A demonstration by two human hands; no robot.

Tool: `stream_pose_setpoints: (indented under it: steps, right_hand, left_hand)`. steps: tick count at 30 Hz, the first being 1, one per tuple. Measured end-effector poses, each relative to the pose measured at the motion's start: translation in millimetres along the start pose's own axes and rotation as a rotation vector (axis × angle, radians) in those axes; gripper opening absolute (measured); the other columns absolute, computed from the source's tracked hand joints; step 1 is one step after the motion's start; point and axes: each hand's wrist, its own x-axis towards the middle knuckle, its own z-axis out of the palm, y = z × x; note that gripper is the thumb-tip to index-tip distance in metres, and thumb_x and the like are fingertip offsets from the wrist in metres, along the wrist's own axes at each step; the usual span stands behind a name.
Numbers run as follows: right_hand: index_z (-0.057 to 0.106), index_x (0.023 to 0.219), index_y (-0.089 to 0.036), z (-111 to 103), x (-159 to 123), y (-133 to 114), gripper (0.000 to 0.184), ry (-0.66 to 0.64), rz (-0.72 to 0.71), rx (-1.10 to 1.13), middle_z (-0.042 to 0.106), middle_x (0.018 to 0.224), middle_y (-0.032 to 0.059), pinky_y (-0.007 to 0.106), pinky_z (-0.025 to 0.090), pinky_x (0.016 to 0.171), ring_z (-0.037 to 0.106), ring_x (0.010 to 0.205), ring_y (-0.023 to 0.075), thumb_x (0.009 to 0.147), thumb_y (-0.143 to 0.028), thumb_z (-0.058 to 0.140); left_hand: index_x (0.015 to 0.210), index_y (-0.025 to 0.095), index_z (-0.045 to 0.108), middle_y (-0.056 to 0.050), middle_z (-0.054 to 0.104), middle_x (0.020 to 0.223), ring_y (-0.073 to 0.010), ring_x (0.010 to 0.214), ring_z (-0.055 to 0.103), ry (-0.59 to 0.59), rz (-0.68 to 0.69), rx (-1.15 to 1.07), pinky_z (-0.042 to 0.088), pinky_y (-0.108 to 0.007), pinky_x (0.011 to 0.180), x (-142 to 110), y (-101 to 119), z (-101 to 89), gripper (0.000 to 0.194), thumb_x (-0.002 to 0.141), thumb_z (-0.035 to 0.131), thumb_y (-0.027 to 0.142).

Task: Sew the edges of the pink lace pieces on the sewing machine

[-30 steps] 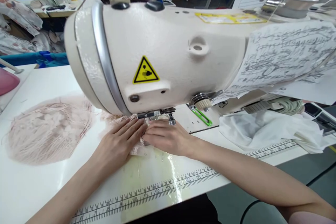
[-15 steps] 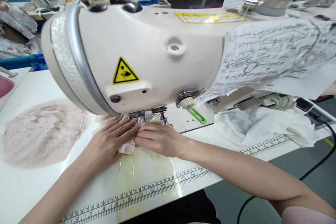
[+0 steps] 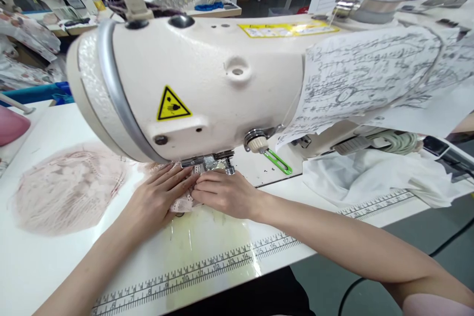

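**Close handwork below the cream, rounded metal sewing machine [image 3: 207, 74]**

The pale pink, lace-edged fabric [image 3: 182, 204] lies on the smooth white worktop [image 3: 48, 256] under the front end of the machine, partly covered by both hands. The left hand [image 3: 157, 197] rests below the machine's left end, its fingers nearly straight and close together over the fabric, likely to hold it flat. The right hand [image 3: 227, 195] is just beside it, below the machine's shiny metal presser-foot parts [image 3: 210, 162]. Its fingers curl in at the fabric, probably to control the edge; whether they pinch it or only press, I cannot tell, as the tips are hidden.

To the left of the machine, a roundish piece of sheer pink cloth [image 3: 70, 187] lies spread out, seemingly set aside to leave the hands room. To the machine's lower right sits a crumpled white cloth [image 3: 363, 177]. In front of the machine runs a black-printed measuring scale [image 3: 200, 276], presumably placed for easy reading. A white handwritten paper sheet [image 3: 366, 79] covers the machine's right part, perhaps keeping notes in sight.
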Motion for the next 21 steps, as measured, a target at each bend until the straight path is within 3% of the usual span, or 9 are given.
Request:
stream_pose_setpoints:
  steps: [10, 15, 21]
  right_hand:
    - [0.065, 0.083, -0.018, -1, -1, 0, 0.023, 0.015, 0.05, -0.032, 0.07, 0.082, -0.0022, 0.026, 0.025, 0.052, 0.056, 0.079, 0.01, 0.09, -0.003, 0.05]
    - [0.065, 0.079, -0.018, -3, 1, 1, 0.022, 0.058, 0.079, -0.069, 0.07, 0.08, -0.0039, 0.026, 0.029, 0.058, 0.056, 0.078, 0.0098, 0.092, -0.007, 0.05]
    - [0.063, 0.076, -0.019, -5, 3, 5, 0.028, 0.088, 0.085, -0.13, 0.068, 0.074, -0.0081, 0.025, 0.033, 0.064, 0.053, 0.07, 0.0078, 0.091, -0.001, 0.046]
  left_hand:
    - [0.142, 0.017, 0.043, -0.01, 0.052, 0.141, -0.0306, 0.129, 0.049, 0.037, -0.035, 0.041, 0.044, -0.052, 0.106, 4, 6, 2.9, 0.058, 0.084, 0.049, 0.02]
    - [0.141, 0.016, 0.045, -0.009, 0.054, 0.139, -0.0289, 0.129, 0.05, 0.046, -0.05, 0.066, 0.042, -0.05, 0.109, 8, 10, 1.1, 0.063, 0.078, 0.045, 0.013]
    - [0.14, 0.014, 0.046, -0.012, 0.054, 0.138, -0.0299, 0.125, 0.054, 0.05, -0.051, 0.112, 0.043, -0.049, 0.106, 10, 14, -1.0, 0.054, 0.087, 0.045, 0.025]
